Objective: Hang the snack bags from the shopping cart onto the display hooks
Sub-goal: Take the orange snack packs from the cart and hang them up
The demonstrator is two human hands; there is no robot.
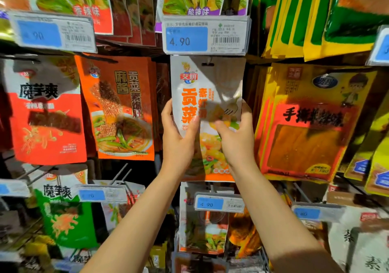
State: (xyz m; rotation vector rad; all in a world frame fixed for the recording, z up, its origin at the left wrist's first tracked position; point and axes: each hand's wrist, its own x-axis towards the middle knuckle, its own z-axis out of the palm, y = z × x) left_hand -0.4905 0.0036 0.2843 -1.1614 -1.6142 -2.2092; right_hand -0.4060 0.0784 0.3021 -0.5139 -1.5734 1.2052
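Observation:
A white snack bag [210,83] with orange characters hangs upright in the middle of the display, its top slot just under a price tag [205,34]. My left hand [179,133] grips the bag's left edge, thumb on the front. My right hand [235,133] grips its right edge, thumb across the front. The hook itself is hidden behind the tag and the bag. No shopping cart is in view.
Orange bags [120,108] hang to the left and yellow bags [305,121] to the right, close beside the white bag. More bags and price tags [219,203] fill the row below; bare hook rods [122,173] stick out at lower left.

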